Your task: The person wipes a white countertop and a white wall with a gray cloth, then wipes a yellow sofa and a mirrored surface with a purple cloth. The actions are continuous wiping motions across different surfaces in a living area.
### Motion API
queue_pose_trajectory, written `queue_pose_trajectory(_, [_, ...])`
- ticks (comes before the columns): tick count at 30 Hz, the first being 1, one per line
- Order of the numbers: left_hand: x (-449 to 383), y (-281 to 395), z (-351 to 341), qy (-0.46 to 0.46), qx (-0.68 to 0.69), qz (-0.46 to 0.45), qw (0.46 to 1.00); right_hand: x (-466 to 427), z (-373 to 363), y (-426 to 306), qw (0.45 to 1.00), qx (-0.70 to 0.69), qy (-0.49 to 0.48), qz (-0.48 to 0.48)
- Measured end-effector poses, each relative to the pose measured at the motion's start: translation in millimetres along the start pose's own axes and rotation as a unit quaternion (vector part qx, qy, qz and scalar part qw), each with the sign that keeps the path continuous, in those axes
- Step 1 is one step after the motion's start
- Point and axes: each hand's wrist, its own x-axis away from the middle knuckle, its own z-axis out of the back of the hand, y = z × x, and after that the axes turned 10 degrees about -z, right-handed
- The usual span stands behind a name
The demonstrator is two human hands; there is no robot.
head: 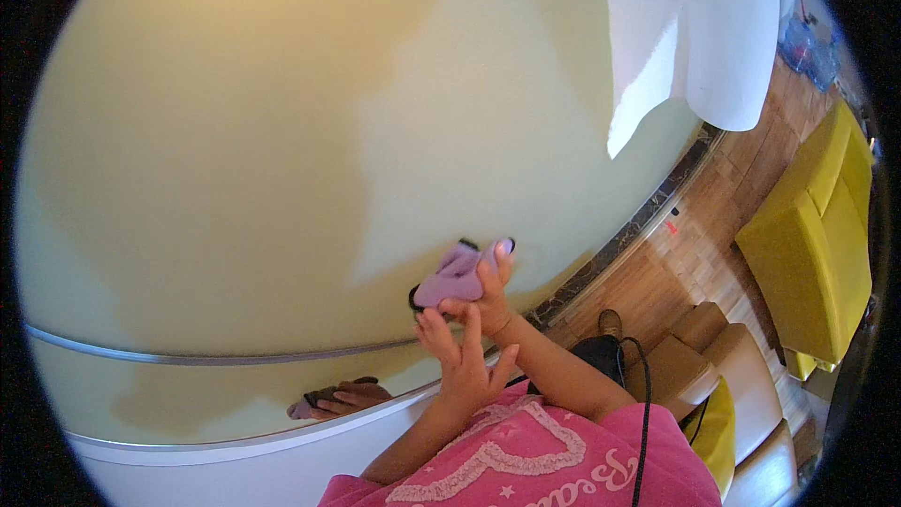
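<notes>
A folded purple cloth with black edging [450, 285] is held up in front of a pale yellow-green wall. My right hand [496, 296] grips it from the right side, with a fingertip near its upper corner. My left hand [461, 362] is just below, its thumb and a finger at the cloth's lower edge and its other fingers spread. Whether the left fingers pinch the cloth or only touch it, I cannot tell. Below left, a mirror-like strip [211, 405] shows a reflection of the hands and cloth.
A dark marble skirting [619, 239] edges the wall above a wooden floor [633, 274]. White sheet-like material [732, 49] hangs at the upper right. A yellow padded seat [795, 246] and a tan sofa [750, 380] stand on the right. A black cord [645, 394] hangs by my shirt.
</notes>
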Motion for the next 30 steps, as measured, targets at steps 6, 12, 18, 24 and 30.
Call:
queue_pose_trajectory(6, [-40.0, 8.7, 1.7, 0.013, -0.008, -0.001, 1.0, -56.0, 26.4, 32.8, 0.998, 0.035, 0.056, -0.011])
queue_pose_trajectory(12, [-44.4, -6.9, 6.8, -0.008, -0.043, 0.025, 0.999, -87.2, 44.9, 55.3, 0.977, 0.06, 0.099, -0.181])
queue_pose_trajectory(18, [-33.9, -19.0, 10.2, -0.004, -0.049, 0.011, 0.999, -66.1, 28.5, 36.8, 0.974, 0.067, 0.089, -0.198])
queue_pose_trajectory(24, [-31.6, -25.9, 12.0, -0.022, -0.075, 0.007, 0.997, 15.1, -19.2, -7.8, 0.99, 0.005, 0.089, -0.11])
queue_pose_trajectory(30, [-26.7, -34.4, 0.9, -0.017, -0.119, 0.0, 0.993, 95.2, -35.7, -40.2, 0.987, -0.014, 0.023, -0.159])
